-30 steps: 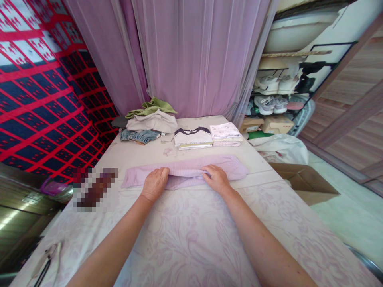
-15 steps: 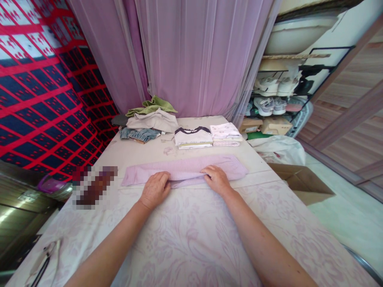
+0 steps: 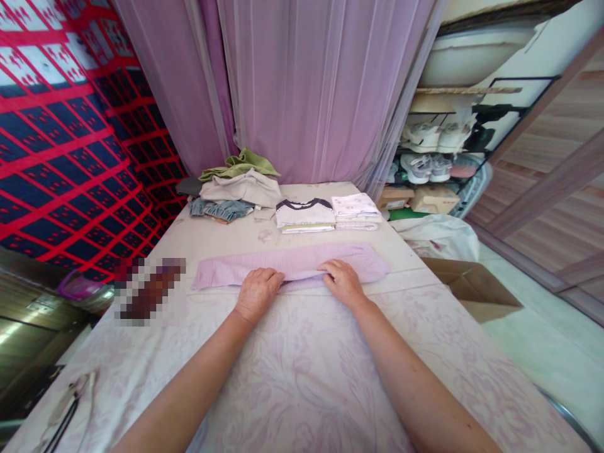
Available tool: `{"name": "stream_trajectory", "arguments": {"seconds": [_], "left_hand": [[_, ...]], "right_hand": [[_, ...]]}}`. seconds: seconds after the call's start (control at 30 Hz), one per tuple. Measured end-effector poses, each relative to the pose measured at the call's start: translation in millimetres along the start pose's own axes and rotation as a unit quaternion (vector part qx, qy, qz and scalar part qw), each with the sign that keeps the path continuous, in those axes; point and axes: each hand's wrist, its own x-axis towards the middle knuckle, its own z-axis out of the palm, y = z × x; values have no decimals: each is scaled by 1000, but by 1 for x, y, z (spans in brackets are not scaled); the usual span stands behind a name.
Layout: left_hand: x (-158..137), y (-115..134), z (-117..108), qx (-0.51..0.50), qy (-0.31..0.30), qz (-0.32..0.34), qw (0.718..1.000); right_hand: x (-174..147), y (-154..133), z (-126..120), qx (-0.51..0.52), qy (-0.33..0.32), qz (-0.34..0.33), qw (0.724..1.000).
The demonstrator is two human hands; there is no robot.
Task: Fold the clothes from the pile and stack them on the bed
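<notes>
Lilac garment [image 3: 292, 259]: long folded strip on floral cloth [image 3: 302, 358].
Left grip [image 3: 259, 293]: fingers over near edge; cannot tell whether closed.
Right grip [image 3: 343, 282]: fingertips closed on near edge.
Beyond: folded clothes [image 3: 306, 217]; rumpled clothes [image 3: 243, 189] farther left.
Right side: open cardboard box [image 3: 472, 283], lower down.

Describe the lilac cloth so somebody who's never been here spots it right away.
Start at the purple curtain and look down to the floral cover before it. Toward its middle, the lilac cloth lies crosswise, the left hand and right hand on its near edge. Unlike the folded stacks and heaped clothes behind it, it is one long ribbed band.
</notes>
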Motion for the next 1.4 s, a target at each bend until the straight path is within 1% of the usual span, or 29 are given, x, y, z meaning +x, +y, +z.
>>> {"name": "stream_trajectory", "arguments": {"seconds": [0.07,0.13,0.2,0.37,0.47,0.63,0.73,0.83,0.9,1.03,1.13,1.23,1.3,1.4], "left_hand": [[-6,-3,2,-3,7,13,1000],[-12,-7,6,-12,-1,32,999],[-16,-12,10,-36,-6,50,998],[-21,-20,15,-106,16,61,992],[-22,-20,13,-108,14,64,992],[-25,-19,11,-75,-13,84,994],[-25,-18,7,-72,-19,80,994],[-19,-9,3,-76,-10,65,995],[-11,3,4,-78,-7,68,995],[8,37,18,-93,-46,104,989],[17,55,33,-104,-75,101,987],[18,59,42,-109,-76,93,987],[16,57,45,-109,-65,96,987],[15,54,47,-104,-46,104,988]], "right_hand": [[-1,1,-2,-8,-4,6,1000],[-4,2,-3,-16,-19,5,1000],[-7,3,-5,-19,-34,-6,999],[-13,5,-10,-17,-46,-16,999],[-15,5,-9,-13,-40,-16,999],[-19,7,-5,-5,-10,-22,1000],[-23,10,-6,2,4,-24,1000],[-27,12,-7,5,15,-11,1000],[-28,11,-6,4,19,-6,1000],[-29,13,-7,12,27,-12,999],[-34,32,-19,32,50,13,998],[-44,61,-39,29,75,65,995],[-51,76,-50,21,68,81,994],[-57,83,-57,11,44,81,996]]}}
